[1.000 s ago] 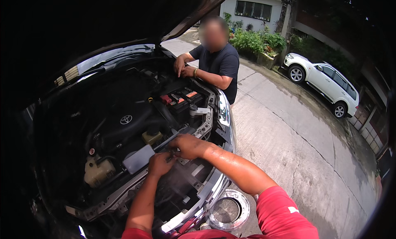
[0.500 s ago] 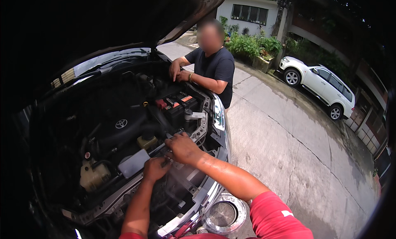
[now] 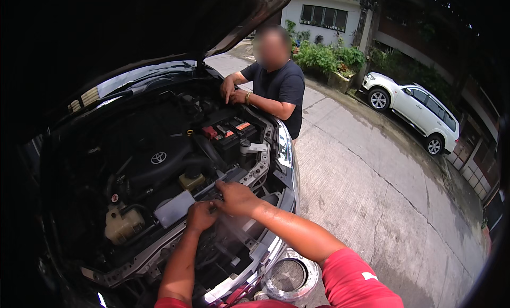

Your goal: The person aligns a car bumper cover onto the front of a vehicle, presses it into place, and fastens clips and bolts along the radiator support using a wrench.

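Both my hands are over the front crossmember of a car's engine bay, almost touching each other. My left hand (image 3: 201, 216) is closed, its fingers curled by the right hand's fingertips. My right hand (image 3: 237, 199) bends inward with its fingers closed; whatever it grips is hidden under the fingers. Just left of my left hand lies a pale flat rectangular object (image 3: 175, 208). Beyond the hands sits a yellowish reservoir (image 3: 192, 181) with a dark cap. Pale haze blurs the area right below my hands.
A raised hood (image 3: 159, 26) hangs over the engine cover (image 3: 154, 162). A battery (image 3: 236, 133) and a cream tank (image 3: 123, 224) flank it. Someone in a dark shirt (image 3: 279, 87) leans on the fender. A round metal ring (image 3: 313, 279) lies below the bumper; a white car (image 3: 411, 109) is parked across the pavement.
My right hand has come slightly nearer to me and closer to my left hand. The left hand stays nearly in place. The whole view has shifted a little.
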The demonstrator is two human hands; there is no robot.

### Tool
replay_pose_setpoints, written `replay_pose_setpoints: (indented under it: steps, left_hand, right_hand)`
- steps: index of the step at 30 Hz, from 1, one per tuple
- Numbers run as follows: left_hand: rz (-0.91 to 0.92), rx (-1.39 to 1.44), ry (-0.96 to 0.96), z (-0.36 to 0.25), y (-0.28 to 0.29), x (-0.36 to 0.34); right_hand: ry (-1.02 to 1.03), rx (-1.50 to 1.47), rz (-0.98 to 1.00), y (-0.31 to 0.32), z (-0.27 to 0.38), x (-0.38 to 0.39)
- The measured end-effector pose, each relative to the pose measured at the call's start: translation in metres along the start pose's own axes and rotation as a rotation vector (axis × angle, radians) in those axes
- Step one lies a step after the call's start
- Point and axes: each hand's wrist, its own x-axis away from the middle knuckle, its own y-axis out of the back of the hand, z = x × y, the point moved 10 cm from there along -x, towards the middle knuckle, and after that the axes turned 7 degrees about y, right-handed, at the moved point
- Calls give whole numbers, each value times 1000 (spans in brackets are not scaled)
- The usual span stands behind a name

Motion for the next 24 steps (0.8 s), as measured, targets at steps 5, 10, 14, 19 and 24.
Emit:
replay_pose_setpoints:
  steps: [5,10,14,19,24]
  left_hand:
    - [-1,-3,-7,4,-2,0]
    - [-16,27,-18,-9,4,0]
    - [-10,45,-31,-14,8,1]
    - [7,35,-14,-8,3,-1]
    - [26,10,-5,-8,1,-2]
  right_hand:
    - [184,-442,164,-19,-13,9]
    - [126,-512,194,-35,-37,6]
    - [224,-543,172,-29,-32,1]
    - [208,-589,214,-39,-43,-6]
    - [260,-664,173,-37,-41,-5]
